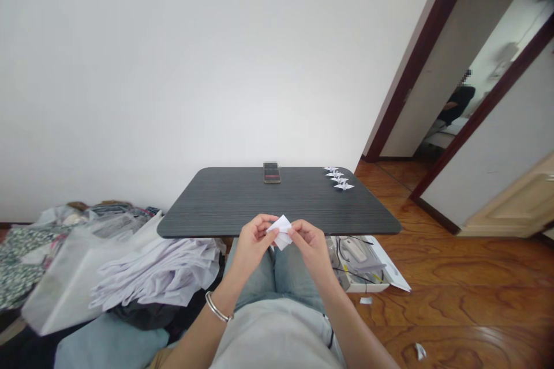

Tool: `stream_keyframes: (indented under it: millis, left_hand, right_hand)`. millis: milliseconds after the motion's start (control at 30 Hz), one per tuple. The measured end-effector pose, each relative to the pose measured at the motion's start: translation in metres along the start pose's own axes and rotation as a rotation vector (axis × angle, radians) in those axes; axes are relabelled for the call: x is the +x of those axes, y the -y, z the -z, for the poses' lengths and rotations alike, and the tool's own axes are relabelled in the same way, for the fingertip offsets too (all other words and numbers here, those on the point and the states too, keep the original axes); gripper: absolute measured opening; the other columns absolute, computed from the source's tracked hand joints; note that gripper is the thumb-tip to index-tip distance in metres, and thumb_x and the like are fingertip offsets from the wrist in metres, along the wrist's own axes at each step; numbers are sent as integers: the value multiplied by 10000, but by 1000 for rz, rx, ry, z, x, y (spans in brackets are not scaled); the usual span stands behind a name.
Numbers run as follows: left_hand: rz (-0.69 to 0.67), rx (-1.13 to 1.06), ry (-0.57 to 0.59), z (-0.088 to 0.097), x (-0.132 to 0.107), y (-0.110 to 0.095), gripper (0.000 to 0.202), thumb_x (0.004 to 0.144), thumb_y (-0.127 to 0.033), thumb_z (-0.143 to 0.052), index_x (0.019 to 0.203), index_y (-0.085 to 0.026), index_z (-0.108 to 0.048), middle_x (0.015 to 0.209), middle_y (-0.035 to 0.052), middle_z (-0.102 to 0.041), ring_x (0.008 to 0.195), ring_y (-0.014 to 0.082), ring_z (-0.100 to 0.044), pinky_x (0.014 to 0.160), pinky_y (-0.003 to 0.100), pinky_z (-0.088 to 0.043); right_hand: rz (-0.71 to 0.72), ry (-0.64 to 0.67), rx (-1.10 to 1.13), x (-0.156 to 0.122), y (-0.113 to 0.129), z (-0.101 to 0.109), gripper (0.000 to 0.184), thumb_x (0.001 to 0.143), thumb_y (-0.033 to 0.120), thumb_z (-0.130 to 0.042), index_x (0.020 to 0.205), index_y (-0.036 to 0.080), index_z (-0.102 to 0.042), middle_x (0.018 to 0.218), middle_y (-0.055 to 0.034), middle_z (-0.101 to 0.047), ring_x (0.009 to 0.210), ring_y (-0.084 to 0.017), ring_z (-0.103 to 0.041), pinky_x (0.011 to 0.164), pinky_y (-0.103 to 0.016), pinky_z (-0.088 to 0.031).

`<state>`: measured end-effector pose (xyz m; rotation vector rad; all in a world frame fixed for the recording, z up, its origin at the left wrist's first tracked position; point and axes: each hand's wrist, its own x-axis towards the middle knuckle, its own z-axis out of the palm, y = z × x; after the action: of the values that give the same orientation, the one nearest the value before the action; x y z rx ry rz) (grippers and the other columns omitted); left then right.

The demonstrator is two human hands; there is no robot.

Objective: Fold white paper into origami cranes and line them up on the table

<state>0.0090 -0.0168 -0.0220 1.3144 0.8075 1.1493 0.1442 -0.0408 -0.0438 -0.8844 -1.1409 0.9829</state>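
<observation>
A small piece of folded white paper [282, 225], roughly diamond-shaped, is held over my lap at the table's front edge. My left hand [256, 237] pinches its left side between thumb and fingers. On its right side, the thumb and fingertips of my right hand [310, 242] are closed on it too. Several white folded paper cranes [341, 180] stand in a row on the dark table [225, 202], near its far right corner.
A phone [272, 173] rests at the table's back edge against the white wall. Piled clothes [164, 268] lie at the left. Under the table's right side is a white box [367, 286] with cables. Paper scraps [420, 351] lie on the wooden floor. A person [456, 104] sits beyond the doorway.
</observation>
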Motion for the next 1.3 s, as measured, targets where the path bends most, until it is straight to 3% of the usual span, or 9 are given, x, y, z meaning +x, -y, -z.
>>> stream_keyframes:
  millis: [267,500,733,933,1300]
  left_hand:
    - [14,-29,-21,3,2,8,284,663,-305,-713,862,-118,-636,752,47,-676,613,120,-589,564,212,-457]
    - [4,-31,-60,3,2,5,265,643,-280,-728,836,-111,-660,747,50,-690,639,127,-606,614,223,-466]
    - [-38,47,-63,5,3,6,263,671,-292,-702,864,-117,-667,790,63,-701,661,143,-620,625,241,-485]
    - [-101,176,-70,4,2,3,222,704,-259,-664,872,-115,-672,790,66,-693,679,154,-614,608,243,-490]
    - [-112,247,-20,7,5,5,209,718,-246,-647,882,-121,-675,793,65,-695,680,159,-621,618,247,-491]
  right_hand:
    - [7,-19,-27,-1,-4,0,178,743,288,-608,630,168,-540,605,24,-502,554,-108,-448,515,-217,-341]
    - [-9,-93,28,0,-6,-3,190,702,291,-659,629,176,-525,590,26,-536,517,-99,-472,505,-214,-374]
    - [-84,-100,137,2,-3,-4,320,668,354,-710,871,214,-506,600,31,-623,529,-135,-573,517,-234,-459]
    - [-171,-6,84,5,-3,-2,285,695,453,-669,672,177,-598,537,12,-616,491,-136,-569,476,-238,-478]
    - [-182,-14,92,8,-3,2,314,680,462,-674,582,175,-594,542,11,-583,493,-116,-522,461,-212,-459]
